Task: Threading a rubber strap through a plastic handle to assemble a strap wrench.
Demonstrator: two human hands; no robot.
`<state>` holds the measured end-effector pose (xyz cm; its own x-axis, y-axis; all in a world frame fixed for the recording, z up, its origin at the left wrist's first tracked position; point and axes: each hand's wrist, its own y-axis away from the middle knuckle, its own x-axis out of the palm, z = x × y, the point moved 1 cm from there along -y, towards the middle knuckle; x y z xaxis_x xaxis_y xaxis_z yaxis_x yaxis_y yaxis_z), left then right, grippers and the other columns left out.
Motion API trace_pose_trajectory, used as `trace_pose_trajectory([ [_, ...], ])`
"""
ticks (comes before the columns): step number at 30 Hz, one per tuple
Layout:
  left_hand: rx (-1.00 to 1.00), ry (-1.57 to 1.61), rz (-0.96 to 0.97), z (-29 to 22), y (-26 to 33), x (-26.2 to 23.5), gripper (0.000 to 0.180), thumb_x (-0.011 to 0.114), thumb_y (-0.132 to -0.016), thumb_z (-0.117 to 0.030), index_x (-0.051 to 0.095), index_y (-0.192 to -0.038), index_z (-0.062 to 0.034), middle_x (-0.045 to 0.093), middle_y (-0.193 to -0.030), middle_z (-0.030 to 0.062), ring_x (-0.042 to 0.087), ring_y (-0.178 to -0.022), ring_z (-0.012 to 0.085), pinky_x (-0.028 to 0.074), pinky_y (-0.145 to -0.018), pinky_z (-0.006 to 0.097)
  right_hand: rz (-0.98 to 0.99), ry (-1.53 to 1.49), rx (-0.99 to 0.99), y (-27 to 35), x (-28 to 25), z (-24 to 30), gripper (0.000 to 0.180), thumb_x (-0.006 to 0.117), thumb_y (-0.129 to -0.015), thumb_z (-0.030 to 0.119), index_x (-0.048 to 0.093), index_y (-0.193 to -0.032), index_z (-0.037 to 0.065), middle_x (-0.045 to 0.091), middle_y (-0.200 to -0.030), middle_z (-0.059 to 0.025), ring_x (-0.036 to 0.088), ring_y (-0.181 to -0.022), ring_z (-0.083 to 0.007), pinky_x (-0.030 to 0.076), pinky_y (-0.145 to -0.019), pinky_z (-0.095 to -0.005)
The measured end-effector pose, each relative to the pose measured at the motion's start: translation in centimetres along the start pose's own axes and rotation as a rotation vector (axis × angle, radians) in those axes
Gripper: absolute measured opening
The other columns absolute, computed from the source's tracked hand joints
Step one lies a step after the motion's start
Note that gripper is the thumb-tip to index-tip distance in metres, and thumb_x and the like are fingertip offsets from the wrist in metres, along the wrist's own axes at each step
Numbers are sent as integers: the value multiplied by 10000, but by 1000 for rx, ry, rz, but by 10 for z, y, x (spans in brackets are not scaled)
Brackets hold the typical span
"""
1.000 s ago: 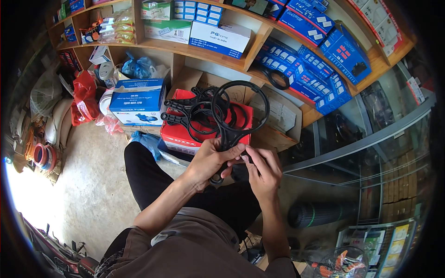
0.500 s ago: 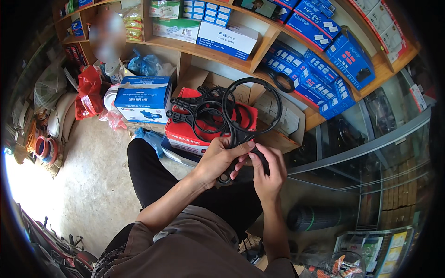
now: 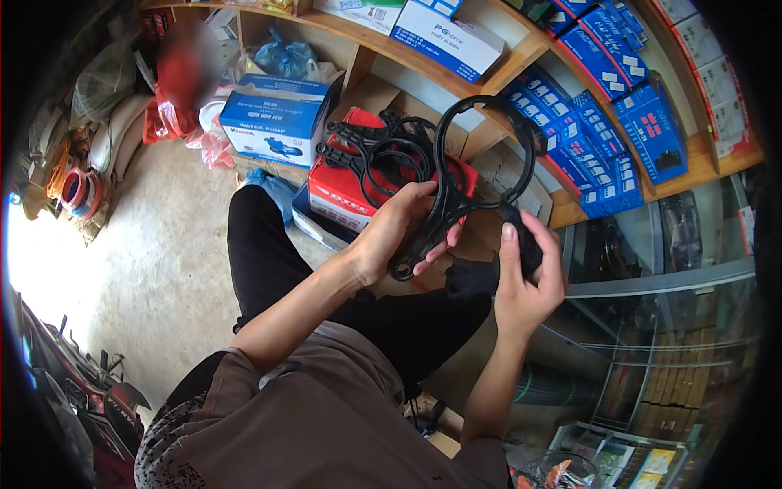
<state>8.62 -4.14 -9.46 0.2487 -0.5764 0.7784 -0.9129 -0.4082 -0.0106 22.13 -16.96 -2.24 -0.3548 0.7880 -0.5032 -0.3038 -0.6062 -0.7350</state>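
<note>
A black filter-housing wrench (image 3: 441, 159), a large ring with a slotted handle, is held up in front of me. My left hand (image 3: 387, 232) grips its handle, the thumb on top and the fingers underneath. My right hand (image 3: 528, 285) is closed on a black cloth (image 3: 474, 278) and presses it to the lower right of the ring; the cloth's loose end hangs toward my knee. Behind the wrench, several similar black wrenches (image 3: 371, 151) lie piled on a red box (image 3: 338, 200).
Left of the red box stands a blue and white carton (image 3: 273, 122) with a pump picture. Wooden shelves (image 3: 590, 213) holding blue boxes (image 3: 570, 134) curve behind. At right is a glass display case (image 3: 668, 281). Blue and red plastic bags are at the back left.
My hands have moved apart, the right one going right with the cloth to the ring's edge. The wrench has shifted right and up in view. The whole view has also shifted.
</note>
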Motion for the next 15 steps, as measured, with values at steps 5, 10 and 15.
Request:
trace_pose_trajectory([
  [5, -11, 173, 59, 1, 2, 0, 452, 301, -1131, -438, 534, -1187, -56, 611, -867, 96, 559, -553, 122, 462, -409, 228, 113, 84, -143, -16, 5, 9, 222, 791, -900, 3, 724, -1111, -13, 732, -1018, -129, 704, -910, -285, 549, -812, -396],
  [10, 163, 33, -53, 0, 8, 8, 336, 312, -1165, -368, 509, -1172, -96, 628, -899, 67, 548, -611, 87, 446, -445, 212, 269, 177, -262, -17, 11, 6, 278, 760, -882, -7, 692, -1151, 4, 674, -1000, -116, 661, -900, -314, 528, -775, -433],
  [15, 192, -50, -93, 7, 4, 9, 314, 360, -1161, -363, 524, -1152, -95, 621, -874, 63, 537, -572, 91, 417, -432, 216, 404, 264, -351, -17, 20, 2, 313, 772, -859, 30, 673, -1156, 23, 633, -985, -79, 642, -882, -284, 526, -726, -422],
])
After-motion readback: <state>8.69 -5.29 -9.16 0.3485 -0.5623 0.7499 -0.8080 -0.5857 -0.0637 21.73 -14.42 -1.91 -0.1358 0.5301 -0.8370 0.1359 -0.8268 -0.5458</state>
